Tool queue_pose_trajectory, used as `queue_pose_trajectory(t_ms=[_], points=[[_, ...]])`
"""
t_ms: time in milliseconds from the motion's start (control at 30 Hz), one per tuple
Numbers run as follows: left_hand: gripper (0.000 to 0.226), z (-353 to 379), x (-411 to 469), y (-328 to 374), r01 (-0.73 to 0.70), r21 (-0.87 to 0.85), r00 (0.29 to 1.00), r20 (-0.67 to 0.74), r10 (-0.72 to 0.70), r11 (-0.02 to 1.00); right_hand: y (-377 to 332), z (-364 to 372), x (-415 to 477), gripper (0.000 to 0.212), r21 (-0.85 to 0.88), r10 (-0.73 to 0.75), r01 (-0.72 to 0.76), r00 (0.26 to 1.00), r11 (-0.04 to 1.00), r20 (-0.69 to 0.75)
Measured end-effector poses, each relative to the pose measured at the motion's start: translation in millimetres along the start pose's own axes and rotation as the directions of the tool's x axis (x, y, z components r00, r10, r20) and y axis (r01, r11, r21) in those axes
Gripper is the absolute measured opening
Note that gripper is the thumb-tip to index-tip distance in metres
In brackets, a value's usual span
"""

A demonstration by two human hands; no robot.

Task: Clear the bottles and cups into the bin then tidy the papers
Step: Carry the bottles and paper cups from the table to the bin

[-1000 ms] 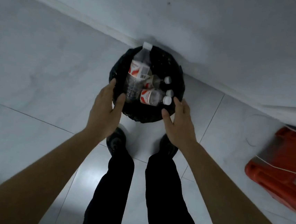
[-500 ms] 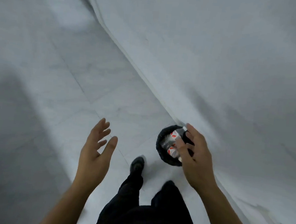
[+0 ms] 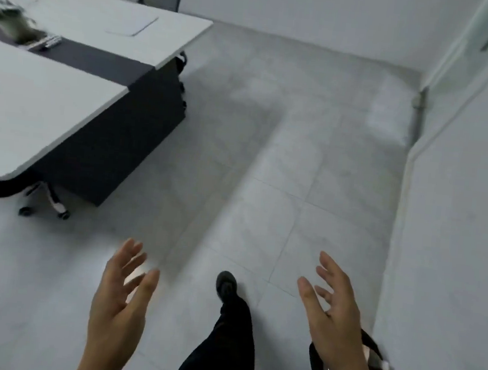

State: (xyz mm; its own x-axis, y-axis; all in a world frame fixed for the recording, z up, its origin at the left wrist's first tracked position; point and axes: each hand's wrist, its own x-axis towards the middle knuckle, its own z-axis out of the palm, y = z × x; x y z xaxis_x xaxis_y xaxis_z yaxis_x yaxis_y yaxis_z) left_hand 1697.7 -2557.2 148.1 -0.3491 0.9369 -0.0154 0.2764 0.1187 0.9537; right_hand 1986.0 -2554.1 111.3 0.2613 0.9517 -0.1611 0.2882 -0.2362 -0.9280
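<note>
Black round plastic bin (image 3: 316, 366) now sits low behind my right hand (image 3: 334, 321), under its wrist, where a moment ago those fingers hovered over its mouth; I have turned toward the long white-topped meeting table (image 3: 50, 112), far beyond my left fingertips. Both the right and my left hand (image 3: 118, 301) are spread wide, grasping nothing. Clear plastic bottles with white caps (image 3: 376, 360) lie inside the bin, so I judge the papers come next, though the tabletop is too blurred to find them.
</note>
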Motion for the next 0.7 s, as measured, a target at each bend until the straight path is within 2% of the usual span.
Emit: queue_pose_trajectory(t_ms=[133,267,333,433,600,700], points=[[0.068,-100,-52,-22,0.081,-0.011,0.973,-0.217,-0.081,0.997,-34,70,-32,0.069,0.010,-0.011,0.009,0.969,1.000,0.246],[0.066,-191,-75,-35,0.095,-0.077,0.891,-0.438,-0.119,0.993,-90,146,-61,0.066,0.009,-0.114,0.122,0.897,0.993,0.428],[0.062,-232,-78,-51,0.093,-0.114,0.845,-0.516,-0.139,0.989,-113,191,-73,0.058,0.005,-0.164,0.186,0.854,0.983,0.494],[0.061,-293,-74,-85,0.135,-0.162,0.791,-0.577,-0.205,0.978,-134,274,-91,0.047,-0.013,-0.202,0.257,0.790,0.966,0.579],[0.056,-406,-48,-136,0.160,-0.249,0.693,-0.660,-0.288,0.955,-164,421,-126,0.046,-0.042,-0.158,0.256,0.709,0.966,0.687],[0.054,-465,-19,-142,0.185,-0.240,0.698,-0.650,-0.299,0.953,-193,483,-138,0.045,-0.040,-0.178,0.295,0.674,0.955,0.716]])
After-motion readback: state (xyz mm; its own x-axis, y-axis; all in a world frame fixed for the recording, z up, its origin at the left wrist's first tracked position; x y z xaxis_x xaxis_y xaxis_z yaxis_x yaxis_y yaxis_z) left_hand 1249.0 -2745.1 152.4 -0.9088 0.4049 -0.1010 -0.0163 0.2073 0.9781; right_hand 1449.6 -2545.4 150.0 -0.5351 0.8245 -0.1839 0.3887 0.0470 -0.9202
